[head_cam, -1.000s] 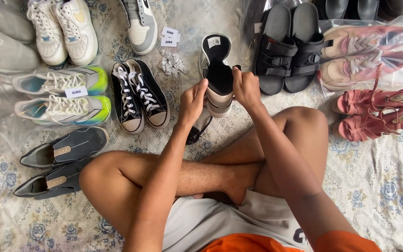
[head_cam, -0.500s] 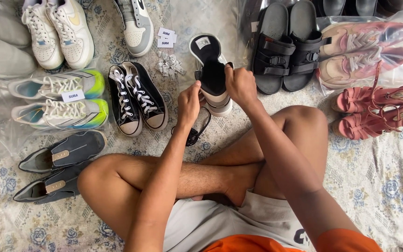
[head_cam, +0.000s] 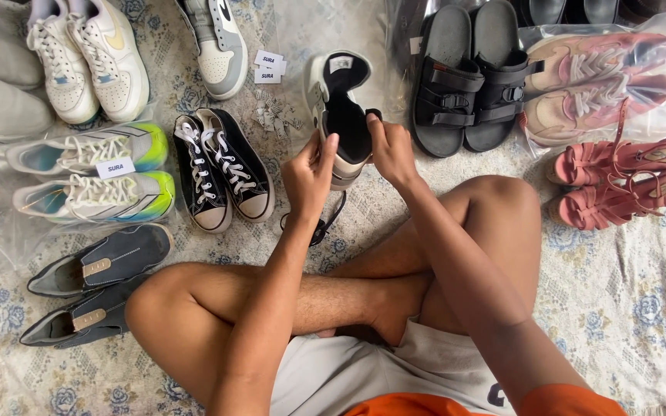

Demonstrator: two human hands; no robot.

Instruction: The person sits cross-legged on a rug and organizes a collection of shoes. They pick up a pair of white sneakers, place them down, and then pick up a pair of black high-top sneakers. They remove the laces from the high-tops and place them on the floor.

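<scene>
A cream and black shoe is held up above the floral rug, heel end toward the person, its dark opening facing the camera. The left hand grips its lower left side, thumb up along the edge and fingers curled behind the sole. The right hand holds the right side, thumb pressing the dark collar and fingers wrapped round the back. A black lace dangles beneath the shoe toward the crossed legs.

Just left of the shoe lie black canvas sneakers with white laces, and beyond them a pair of white and green running shoes in clear plastic. Grey slip-ons sit near the left knee. To the right are black strap sandals, pale pink sneakers in a plastic bag and pink strappy sandals. White sneakers and a grey and white sneaker lie along the top, with small white tags beside them
</scene>
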